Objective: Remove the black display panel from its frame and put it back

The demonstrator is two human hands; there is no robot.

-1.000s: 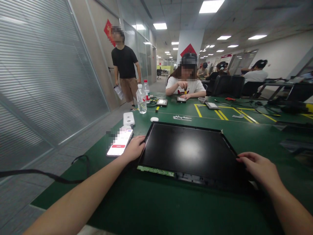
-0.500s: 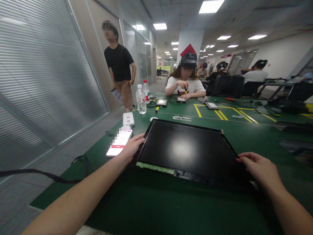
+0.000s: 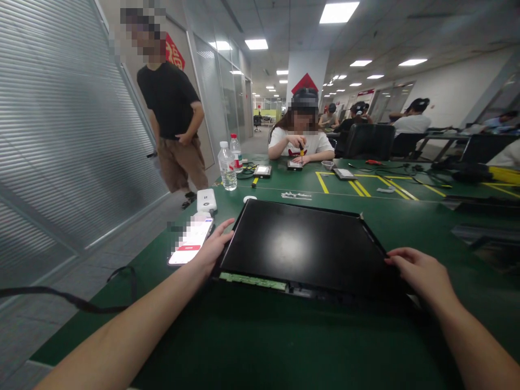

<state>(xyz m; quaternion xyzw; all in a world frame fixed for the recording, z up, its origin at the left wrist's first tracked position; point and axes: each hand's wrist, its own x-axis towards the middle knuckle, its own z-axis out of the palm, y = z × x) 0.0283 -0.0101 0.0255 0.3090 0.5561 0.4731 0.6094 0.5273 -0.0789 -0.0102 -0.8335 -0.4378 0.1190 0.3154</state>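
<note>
A black LCD display panel [image 3: 309, 246] lies face up in front of me, its glossy screen reflecting a pale patch of light. Along its near edge runs a green circuit board strip [image 3: 252, 281]. My left hand [image 3: 217, 244] grips the panel's left edge, with some of its fingers hidden behind the frame. At the opposite side, my right hand [image 3: 422, 273] pinches the right edge between thumb and fingers. A lit phone [image 3: 195, 241] lies just left of my left hand.
The green table [image 3: 284, 346] carries a white power bank [image 3: 206, 200], a water bottle [image 3: 227, 168] and a red-capped bottle [image 3: 236, 151]. Across it, a person uses a screwdriver [image 3: 301, 149] on a hard drive [image 3: 294, 164]. Someone in black [image 3: 170, 103] stands left. Dark panels [image 3: 487, 238] lie right.
The standing person has come closer at the left. My view has shifted slightly right. Both hands stay at the panel's edges.
</note>
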